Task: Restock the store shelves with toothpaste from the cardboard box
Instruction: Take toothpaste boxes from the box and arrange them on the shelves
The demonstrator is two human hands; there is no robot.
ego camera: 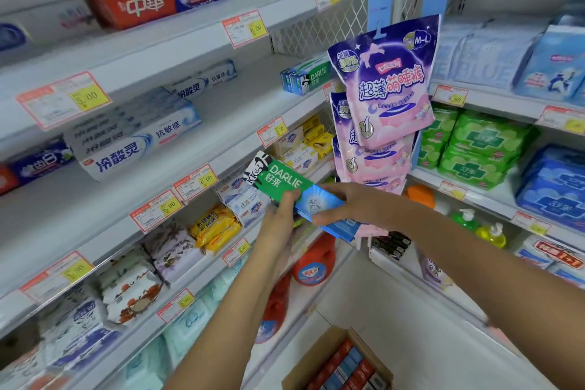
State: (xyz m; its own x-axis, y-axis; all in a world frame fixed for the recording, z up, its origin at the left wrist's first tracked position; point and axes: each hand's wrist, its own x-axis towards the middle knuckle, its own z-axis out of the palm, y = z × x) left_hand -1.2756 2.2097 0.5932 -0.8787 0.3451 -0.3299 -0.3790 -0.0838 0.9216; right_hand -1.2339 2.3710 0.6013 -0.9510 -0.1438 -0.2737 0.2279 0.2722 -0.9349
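Shop — price-tagged shelves (177,123)

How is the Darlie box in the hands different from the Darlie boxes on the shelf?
The held Darlie box is gripped in the air by the left hand and right hand; the shelf Darlie boxes lie on the shelf, untouched. The held one tilts; the shelf ones lie flat together. Both are green with DARLIE lettering.

Two hands: the left hand (281,218) and the right hand (345,206). Together they hold one green Darlie box (278,179), with a second blue box (343,228) under it. One cardboard box (316,355). Two pump bottles (465,218). Two red jugs (313,264). At least three hanging pink packs (389,82).
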